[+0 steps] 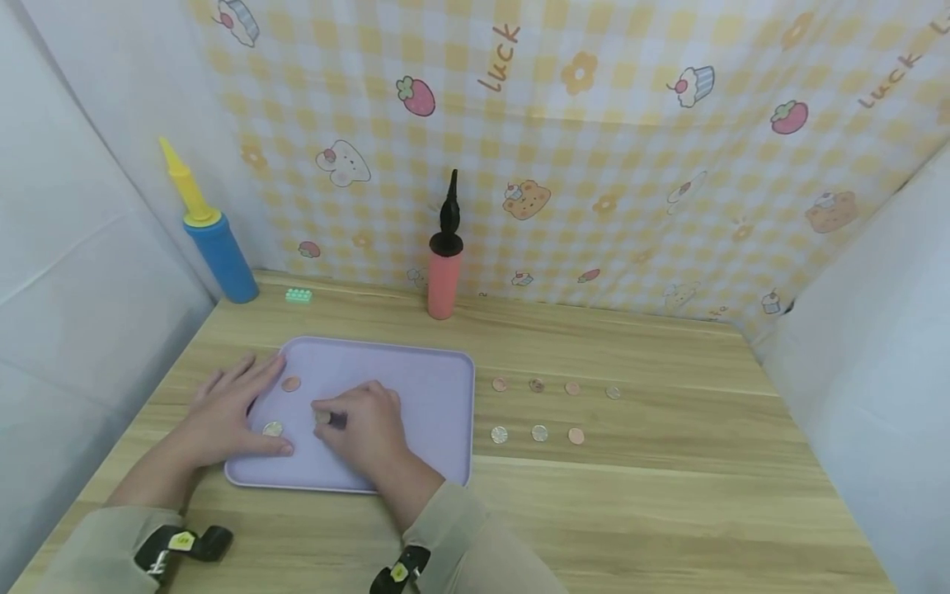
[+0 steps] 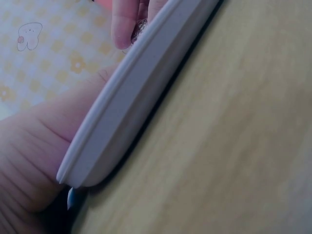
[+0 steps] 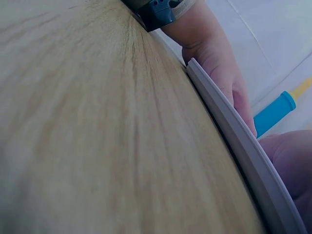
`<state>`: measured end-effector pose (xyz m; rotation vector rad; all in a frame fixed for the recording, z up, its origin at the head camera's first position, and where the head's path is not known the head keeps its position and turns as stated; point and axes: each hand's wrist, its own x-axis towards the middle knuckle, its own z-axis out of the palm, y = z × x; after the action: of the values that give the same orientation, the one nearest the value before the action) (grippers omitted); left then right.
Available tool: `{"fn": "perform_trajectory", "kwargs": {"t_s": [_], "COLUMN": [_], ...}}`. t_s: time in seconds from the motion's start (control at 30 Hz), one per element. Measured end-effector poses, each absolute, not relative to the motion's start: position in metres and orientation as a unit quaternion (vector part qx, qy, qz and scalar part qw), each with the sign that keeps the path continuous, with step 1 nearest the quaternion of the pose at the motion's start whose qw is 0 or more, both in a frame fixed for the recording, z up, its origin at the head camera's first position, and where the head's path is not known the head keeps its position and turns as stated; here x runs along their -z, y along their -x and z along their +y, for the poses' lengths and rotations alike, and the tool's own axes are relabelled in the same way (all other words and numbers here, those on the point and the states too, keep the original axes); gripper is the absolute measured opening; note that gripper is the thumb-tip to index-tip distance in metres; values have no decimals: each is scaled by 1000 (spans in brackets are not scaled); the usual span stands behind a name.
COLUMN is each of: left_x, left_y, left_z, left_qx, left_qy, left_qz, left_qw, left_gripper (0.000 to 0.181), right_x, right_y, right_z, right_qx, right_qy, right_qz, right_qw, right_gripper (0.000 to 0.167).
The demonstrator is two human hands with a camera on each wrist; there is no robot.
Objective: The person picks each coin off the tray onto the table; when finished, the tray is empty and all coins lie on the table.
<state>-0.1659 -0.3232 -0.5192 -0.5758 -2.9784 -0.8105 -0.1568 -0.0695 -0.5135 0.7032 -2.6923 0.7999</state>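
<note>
A lilac tray (image 1: 426, 412) lies on the wooden table. My left hand (image 1: 233, 412) rests over its left edge, fingers spread along the rim and thumb lying inside. Near that hand are a copper-coloured coin (image 1: 291, 384) and a silver coin (image 1: 272, 429), both in the tray. Above the tray's middle, my right hand (image 1: 367, 425) pinches a silver-coloured coin (image 2: 140, 30) between thumb and fingers; the fingers cover part of it. In the right wrist view, the tray's outer side (image 3: 243, 141) hides much of both hands.
Right of the tray, several copper-coloured coins (image 1: 572, 388) and silver coins (image 1: 539, 433) lie in two rows. At the back stand a blue-and-yellow hand pump (image 1: 223, 256) and a pink-and-black hand pump (image 1: 443, 285). A green toy brick (image 1: 298, 295) lies between them.
</note>
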Motion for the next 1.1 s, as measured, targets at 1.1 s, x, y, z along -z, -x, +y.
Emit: {"fn": "perform_trajectory", "kwargs": {"t_s": [1.1], "left_x": [515], "left_y": [167], "left_z": [-322], "left_qx": [266], "left_qy": [182], "left_qz": [-947], "left_qw": [-11], "left_gripper": [133], "right_x": [515], "right_y": [149], "right_z": [-36], "right_qx": [-288], "right_qy": [-316], "right_qz": [-883], "right_qw": [196], "right_gripper": [36]}}
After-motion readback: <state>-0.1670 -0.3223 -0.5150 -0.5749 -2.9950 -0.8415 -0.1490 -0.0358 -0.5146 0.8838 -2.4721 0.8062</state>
